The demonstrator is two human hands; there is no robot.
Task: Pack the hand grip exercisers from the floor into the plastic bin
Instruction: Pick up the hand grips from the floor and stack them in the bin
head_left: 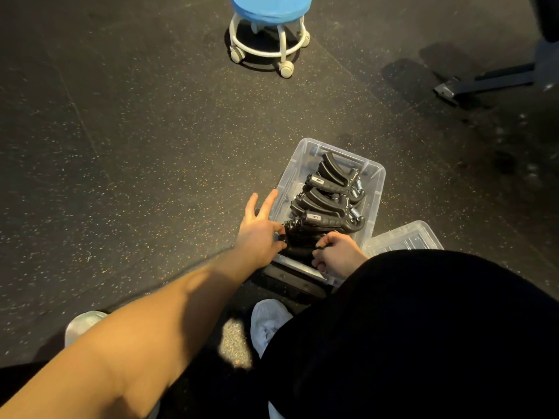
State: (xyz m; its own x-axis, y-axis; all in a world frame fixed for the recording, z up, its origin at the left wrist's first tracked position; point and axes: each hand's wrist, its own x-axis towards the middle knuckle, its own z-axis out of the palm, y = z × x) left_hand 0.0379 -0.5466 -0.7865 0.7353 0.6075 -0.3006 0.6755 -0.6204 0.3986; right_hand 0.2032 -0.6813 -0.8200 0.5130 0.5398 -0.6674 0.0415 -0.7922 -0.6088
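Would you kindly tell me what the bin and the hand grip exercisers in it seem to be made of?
The bin: clear, glossy plastic, with see-through walls. The hand grip exercisers: likely matte black plastic or rubber handles, with shiny coiled metal springs.

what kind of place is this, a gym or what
Likely a gym: speckled rubber floor, grip exercisers in a clear bin, and what looks like a machine's metal base at top right.
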